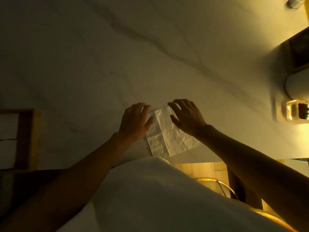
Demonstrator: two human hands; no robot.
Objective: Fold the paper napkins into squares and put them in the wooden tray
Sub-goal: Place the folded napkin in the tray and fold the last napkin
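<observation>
From the head view, this napkin point(168, 134) is at the start of its fold. It lies opened out flat on the pale veined table point(83, 64), close to the near edge and straight in front of the person, not yet doubled over. The wooden tray point(26, 139) sits well apart at the left edge of the picture. It holds pale rectangles that are probably napkins already folded, though the light is too dim to be sure, and they can't be counted. So by my reading some of the job may be done. This sheet has yet to be folded to a square and carried left to the tray.

Both hands rest palm down on the far part of the sheet. The left hand point(135, 121) covers the left side with its fingers close together and nearly straight, the thumb angled inward. The right hand point(188, 117) lies over the far right corner with its fingers point(175, 104) a little spread and gently bent. Neither hand plainly pinches an edge (the fingertips are in shadow, so a light hold can't be ruled out).

The napkin is thin, white and slightly crinkled. It is crossed by old crease lines that divide it into panels, which should guide the folds. Its near edge lies just short of the table edge.
</observation>
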